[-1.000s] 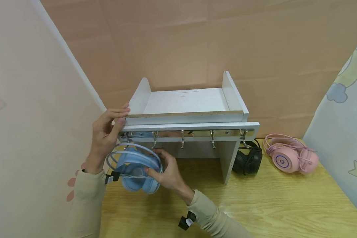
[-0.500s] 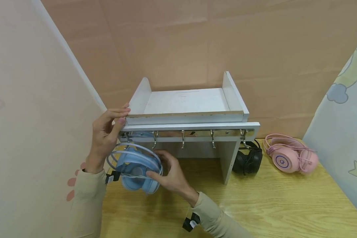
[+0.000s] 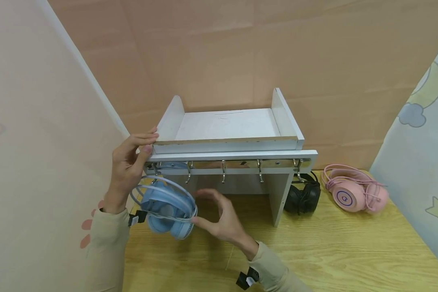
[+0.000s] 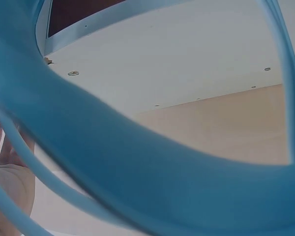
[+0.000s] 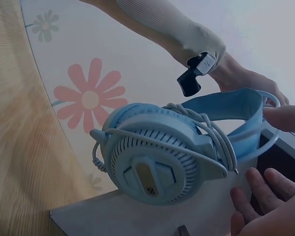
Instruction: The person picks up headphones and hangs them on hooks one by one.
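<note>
Light blue headphones (image 3: 169, 207) with their cable wound round them hang by the headband at the leftmost hook (image 3: 155, 169) of a white wooden shelf (image 3: 226, 146). My left hand (image 3: 129, 164) holds the shelf's front left corner, thumb at the front and fingers on the side. Beside the headphones my right hand (image 3: 222, 217) is spread, thumb and fingers apart, with nothing gripped. In the right wrist view, the near ear cup (image 5: 150, 167) faces the camera, away from the fingers (image 5: 260, 189). The blue headband (image 4: 137, 162) fills much of the left wrist view.
Several metal hooks line the shelf's front rail (image 3: 241, 164). Black headphones (image 3: 303, 196) are at the right end, by the last hook. Pink headphones (image 3: 354, 190) lie farther right on the wooden table (image 3: 332, 251). Walls stand at the left, back and right.
My right hand has let go of the blue headphones and drawn back to the right, its fingers spreading. The headphones have turned slightly as they hang. My left hand stays on the shelf corner.
</note>
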Available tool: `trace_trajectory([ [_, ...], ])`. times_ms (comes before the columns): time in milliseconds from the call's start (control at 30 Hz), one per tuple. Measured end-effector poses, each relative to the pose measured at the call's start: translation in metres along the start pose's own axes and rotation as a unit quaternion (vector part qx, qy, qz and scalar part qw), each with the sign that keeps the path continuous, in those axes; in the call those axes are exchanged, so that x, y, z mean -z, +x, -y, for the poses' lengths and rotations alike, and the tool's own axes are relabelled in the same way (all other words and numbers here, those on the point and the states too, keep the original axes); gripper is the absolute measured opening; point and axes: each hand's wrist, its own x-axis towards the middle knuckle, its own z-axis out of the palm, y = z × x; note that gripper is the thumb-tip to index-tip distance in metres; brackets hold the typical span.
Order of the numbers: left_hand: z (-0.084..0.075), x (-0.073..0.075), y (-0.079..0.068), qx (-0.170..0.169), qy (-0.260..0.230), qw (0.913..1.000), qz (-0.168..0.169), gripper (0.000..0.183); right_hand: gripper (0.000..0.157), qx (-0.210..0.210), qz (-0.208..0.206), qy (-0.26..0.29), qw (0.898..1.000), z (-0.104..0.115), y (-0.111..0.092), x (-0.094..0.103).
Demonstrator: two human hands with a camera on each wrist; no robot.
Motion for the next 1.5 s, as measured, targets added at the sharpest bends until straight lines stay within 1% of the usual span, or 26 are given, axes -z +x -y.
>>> trace_trajectory([
  [133,-0.001,0.0,0.0,0.004,0.007,1.0,0.002,0.017,0.061,-0.007,0.0,-0.014,1.0,0.001,-0.007,0.009],
  [300,0.0,0.001,-0.001,0.0,0.006,1.0,0.001,0.017,0.062,-0.032,-0.003,-0.021,0.999,0.0,-0.018,0.023],
  [467,0.001,0.002,-0.002,-0.019,0.03,0.9994,-0.001,0.018,0.06,-0.017,-0.009,-0.035,0.999,-0.004,-0.03,0.037],
  [567,0.001,0.003,-0.003,-0.022,0.05,0.9985,0.002,0.019,0.06,-0.004,-0.01,-0.048,0.999,-0.005,-0.037,0.047],
  [633,0.001,0.004,-0.003,-0.023,0.053,0.9983,0.003,0.019,0.06,0.002,-0.013,-0.055,0.998,-0.005,-0.041,0.053],
  [800,0.001,0.004,-0.003,-0.027,0.056,0.998,0.008,0.019,0.061,-0.001,-0.022,-0.063,0.998,0.002,-0.053,0.066],
  [900,0.0,0.004,-0.003,-0.023,0.051,0.9984,0.011,0.02,0.063,-0.004,-0.031,-0.063,0.998,0.005,-0.06,0.073],
  [1100,-0.001,0.003,-0.001,-0.017,0.038,0.9991,0.004,0.02,0.068,-0.011,-0.046,-0.064,0.997,0.008,-0.071,0.085],
  [1333,0.0,-0.002,-0.001,-0.03,0.056,0.998,-0.005,0.018,0.071,-0.013,-0.068,-0.072,0.995,0.012,-0.083,0.1],
  [1500,0.0,-0.004,-0.001,-0.032,0.059,0.9977,-0.005,0.018,0.071,-0.016,-0.078,-0.082,0.993,0.014,-0.087,0.108],
])
